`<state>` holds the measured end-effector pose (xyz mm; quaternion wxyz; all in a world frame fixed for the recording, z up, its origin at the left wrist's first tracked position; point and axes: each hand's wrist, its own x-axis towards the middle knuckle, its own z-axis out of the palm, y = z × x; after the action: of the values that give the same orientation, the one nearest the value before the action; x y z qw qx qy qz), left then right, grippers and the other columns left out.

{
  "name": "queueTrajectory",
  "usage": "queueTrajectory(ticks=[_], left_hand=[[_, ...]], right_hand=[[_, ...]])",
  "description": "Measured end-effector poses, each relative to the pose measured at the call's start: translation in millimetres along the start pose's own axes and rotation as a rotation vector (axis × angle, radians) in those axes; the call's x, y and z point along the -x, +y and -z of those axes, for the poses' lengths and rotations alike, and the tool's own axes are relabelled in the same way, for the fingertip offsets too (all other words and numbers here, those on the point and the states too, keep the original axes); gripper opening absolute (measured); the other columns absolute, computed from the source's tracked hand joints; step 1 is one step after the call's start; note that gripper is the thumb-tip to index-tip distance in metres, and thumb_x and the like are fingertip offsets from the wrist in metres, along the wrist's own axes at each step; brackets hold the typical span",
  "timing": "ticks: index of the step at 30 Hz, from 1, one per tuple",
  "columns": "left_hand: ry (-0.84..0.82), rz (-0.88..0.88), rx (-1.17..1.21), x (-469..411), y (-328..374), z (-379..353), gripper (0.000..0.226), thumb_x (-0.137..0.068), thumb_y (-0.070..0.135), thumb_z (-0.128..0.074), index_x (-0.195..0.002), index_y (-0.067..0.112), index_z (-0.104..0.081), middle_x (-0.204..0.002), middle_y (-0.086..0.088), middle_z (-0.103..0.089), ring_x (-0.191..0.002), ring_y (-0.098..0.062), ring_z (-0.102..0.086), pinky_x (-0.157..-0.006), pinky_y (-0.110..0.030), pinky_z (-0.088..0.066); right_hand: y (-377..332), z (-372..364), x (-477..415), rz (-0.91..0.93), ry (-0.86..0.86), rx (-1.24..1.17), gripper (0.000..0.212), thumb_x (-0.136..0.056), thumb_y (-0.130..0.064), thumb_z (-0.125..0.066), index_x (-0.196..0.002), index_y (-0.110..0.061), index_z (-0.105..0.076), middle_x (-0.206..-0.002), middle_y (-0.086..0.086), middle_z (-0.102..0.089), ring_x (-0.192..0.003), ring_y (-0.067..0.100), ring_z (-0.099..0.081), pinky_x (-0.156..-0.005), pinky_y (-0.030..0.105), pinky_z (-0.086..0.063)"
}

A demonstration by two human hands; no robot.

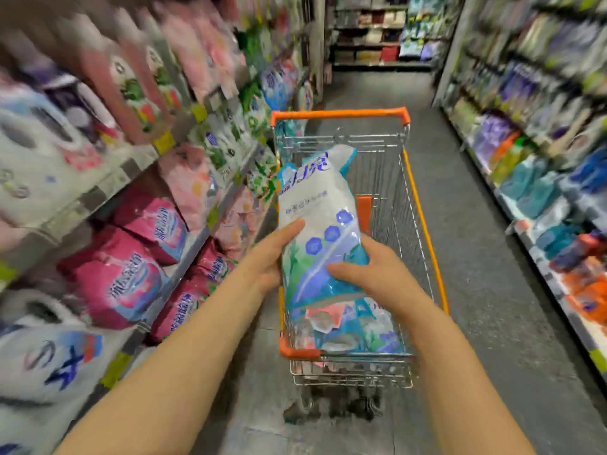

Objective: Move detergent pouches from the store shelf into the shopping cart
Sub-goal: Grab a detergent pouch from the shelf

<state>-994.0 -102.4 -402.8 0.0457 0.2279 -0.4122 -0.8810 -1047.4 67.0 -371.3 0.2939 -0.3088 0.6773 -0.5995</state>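
From the head camera, both bare forearms reach forward over a wire shopping cart (423, 224) with orange trim that stands in a store aisle. The left hand (272, 257) grips the left edge of a detergent pouch (322, 205). Its thumb lies along the front and its fingers are hidden behind the pack. The right hand (371, 274) grips the lower right side of the same pouch, thumb laid across the front and fingers curled round the back. The pouch is white and blue with blue hexagons and large blue lettering near its top. It is held roughly upright, its top leaning slightly away, above the near end of the cart basket and clear of what lies below.

More pouches in the cart (348, 326) lie flat in the basket under the held one, blue, white and pink, piled at the near end.

The store shelf (138, 165) on the left runs just beside the cart, stacked with pink pouches (124, 284) on the lower tier and white and pink packs above; much of it is blurred. A second shelf (542, 159) of blue, purple and orange packs lines the right side, well apart from the cart across the grey floor (476, 257).
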Motion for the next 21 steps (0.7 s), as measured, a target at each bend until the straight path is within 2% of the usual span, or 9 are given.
queueTrajectory(ticks=[2, 4, 7, 10, 13, 14, 16, 19, 21], left_hand=[[0.015, -0.128, -0.038, 42.2, 23.9, -8.6, 0.047, -0.073, 0.028, -0.065, -0.117, 0.011, -0.061, -0.099, -0.01, -0.071, -0.086, -0.024, -0.068, -0.079, -0.035, -0.057], [0.045, -0.295, -0.068, 89.0, 43.7, -20.0, 0.037, -0.072, 0.021, -0.064, -0.108, 0.011, -0.061, -0.087, -0.008, -0.074, -0.074, -0.02, -0.071, -0.064, -0.031, -0.058], [0.094, -0.501, -0.118, 161.7, 61.9, -39.5, 0.045, -0.06, 0.008, -0.071, -0.103, 0.01, -0.061, -0.081, -0.007, -0.074, -0.069, -0.018, -0.071, -0.057, -0.028, -0.057], [0.202, -0.637, -0.232, 223.1, 66.4, -52.3, 0.044, -0.072, 0.008, -0.06, -0.116, 0.005, -0.056, -0.083, -0.006, -0.074, -0.069, -0.019, -0.071, -0.058, -0.027, -0.057], [0.333, -0.76, -0.383, 278.1, 62.0, -59.7, 0.053, -0.063, 0.0, -0.069, -0.115, 0.004, -0.056, -0.083, -0.005, -0.073, -0.069, -0.018, -0.07, -0.061, -0.027, -0.056], [0.38, -0.794, -0.416, 296.6, 59.9, -59.9, 0.052, -0.061, -0.002, -0.069, -0.111, 0.006, -0.058, -0.083, -0.004, -0.073, -0.07, -0.017, -0.069, -0.062, -0.027, -0.056], [0.46, -0.864, -0.454, 334.2, 58.7, -57.3, 0.045, -0.062, 0.002, -0.068, -0.105, 0.013, -0.059, -0.088, -0.005, -0.073, -0.074, -0.019, -0.068, -0.068, -0.03, -0.057], [0.507, -0.959, -0.519, 392.2, 66.6, -53.3, 0.037, -0.069, -0.001, -0.067, -0.102, 0.014, -0.059, -0.088, -0.005, -0.072, -0.076, -0.018, -0.068, -0.072, -0.03, -0.057], [0.571, -1.031, -0.556, 432.8, 76.2, -49.8, 0.032, -0.072, -0.006, -0.066, -0.095, 0.016, -0.06, -0.076, 0.002, -0.072, -0.067, -0.01, -0.067, -0.065, -0.023, -0.056]], right_hand=[[-28.6, -8.4, 11.1, 0.094, -0.045, 0.04, 0.032, -0.063, -0.02, -0.076, -0.092, -0.027, -0.063, -0.089, -0.012, -0.07, -0.081, 0.006, -0.064, -0.076, 0.024, -0.055], [-51.1, -17.5, 21.5, 0.166, -0.075, 0.073, 0.037, -0.066, -0.022, -0.081, -0.094, -0.034, -0.062, -0.096, -0.012, -0.069, -0.084, 0.001, -0.064, -0.076, 0.017, -0.051], [-83.3, -36.7, 41.6, 0.228, -0.142, 0.097, 0.038, -0.065, -0.038, -0.079, -0.097, -0.044, -0.058, -0.116, -0.006, -0.063, -0.106, 0.009, -0.06, -0.091, 0.027, -0.047], [-106.4, -66.6, 62.6, 0.248, -0.173, 0.076, 0.035, -0.074, -0.037, -0.076, -0.095, -0.03, -0.049, -0.108, -0.005, -0.058, -0.099, 0.012, -0.055, -0.081, 0.025, -0.044], [-121.9, -106.0, 90.0, 0.266, -0.207, 0.014, 0.065, -0.056, -0.054, -0.08, -0.107, -0.021, -0.056, -0.107, -0.005, -0.062, -0.101, 0.014, -0.059, -0.089, 0.03, -0.047], [-125.6, -119.0, 99.9, 0.286, -0.215, -0.043, 0.056, -0.057, -0.05, -0.081, -0.102, -0.025, -0.058, -0.1, -0.009, -0.065, -0.096, 0.011, -0.062, -0.089, 0.025, -0.048], [-136.1, -144.7, 124.0, 0.301, -0.229, -0.139, 0.033, -0.07, -0.028, -0.081, -0.087, -0.03, -0.053, -0.085, -0.018, -0.06, -0.078, -0.003, -0.059, -0.074, 0.007, -0.045], [-157.0, -184.4, 151.5, 0.36, -0.271, -0.195, 0.05, -0.068, -0.028, -0.082, -0.106, -0.022, -0.049, -0.1, -0.008, -0.062, -0.09, 0.006, -0.061, -0.077, 0.016, -0.046], [-180.3, -212.7, 167.3, 0.402, -0.311, -0.216, 0.05, -0.072, -0.022, -0.08, -0.109, -0.02, -0.045, -0.093, -0.014, -0.058, -0.082, -0.003, -0.058, -0.067, 0.006, -0.044]])
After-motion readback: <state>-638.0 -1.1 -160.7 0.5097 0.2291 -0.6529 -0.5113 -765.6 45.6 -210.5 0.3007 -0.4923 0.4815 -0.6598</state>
